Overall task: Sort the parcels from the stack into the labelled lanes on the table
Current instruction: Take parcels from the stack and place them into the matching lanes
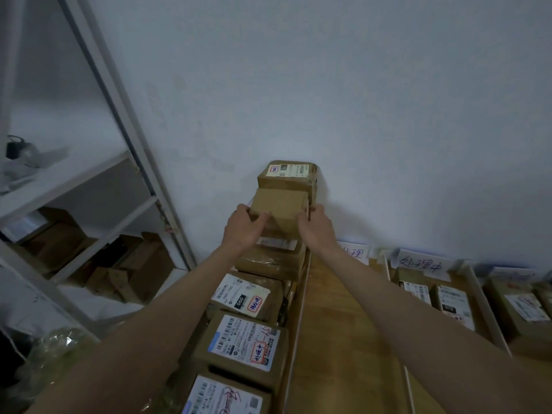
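A small plain cardboard parcel (279, 209) is held at the top of the stack, against the wall. My left hand (243, 227) grips its left side with fingers curled over the front edge. My right hand (313, 225) grips its right side. Behind it stands a taller labelled parcel (288, 174). More labelled parcels of the stack (248, 339) run toward me below my arms. To the right lie the wooden lanes (343, 324) with handwritten paper labels (421, 262) at the wall end.
Several parcels (451, 303) lie in the right-hand lanes, split by white dividers (484, 303). A white metal shelf rack (119, 180) with cardboard boxes (131, 264) stands at the left. The white wall is close behind the stack.
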Tool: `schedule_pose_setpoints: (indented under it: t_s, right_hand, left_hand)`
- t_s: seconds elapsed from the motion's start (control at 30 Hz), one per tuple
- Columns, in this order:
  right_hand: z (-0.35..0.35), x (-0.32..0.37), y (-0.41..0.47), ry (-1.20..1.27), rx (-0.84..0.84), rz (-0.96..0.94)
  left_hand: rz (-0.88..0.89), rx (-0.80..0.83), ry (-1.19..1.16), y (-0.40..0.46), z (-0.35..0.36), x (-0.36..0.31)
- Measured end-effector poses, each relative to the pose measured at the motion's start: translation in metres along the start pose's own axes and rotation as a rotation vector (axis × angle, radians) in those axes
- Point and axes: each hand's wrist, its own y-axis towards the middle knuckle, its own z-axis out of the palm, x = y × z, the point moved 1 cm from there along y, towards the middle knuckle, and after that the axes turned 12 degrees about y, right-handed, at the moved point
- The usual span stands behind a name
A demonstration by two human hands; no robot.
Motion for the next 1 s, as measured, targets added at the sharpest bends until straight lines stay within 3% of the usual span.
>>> schedule_pose_setpoints:
  t_s: [0.13, 0.3, 0.37, 0.53, 0.67, 0.83, 1.0]
  right_hand:
    - [-0.024, 0.016, -0.043, 0.072, 0.063, -0.223]
    - [-0.05, 0.016, -0.085, -0.325, 0.082, -0.35]
    - [-0.06, 0.016, -0.099, -0.312, 0.061, -0.321]
    - [-0.08, 0.016, -0.141, -0.013, 0.141, 0.047]
    - [-0.085, 0.011, -0.17, 0.114, 0.159, 0.179]
    - [-0.086, -0.004, -0.207, 0.106, 0.1, 0.244]
    - [-0.081, -0.006, -0.242, 0.161, 0.095, 0.147]
  left_hand:
    - [-0.009, 0.01, -0.136, -0.021, -0.022, -0.007]
    - [0.059, 0.078, -0.165, -0.052, -0.035, -0.013]
    - [0.136, 0.123, -0.184, -0.069, -0.039, -0.014]
    - [0.332, 0.216, -0.199, -0.105, -0.042, -0.008]
    - [0.419, 0.223, -0.142, -0.128, -0.039, 0.002]
    - [0.405, 0.391, -0.237, -0.15, -0.035, 0.016]
    - [0.467, 0.381, -0.159, -0.176, -0.031, 0.015]
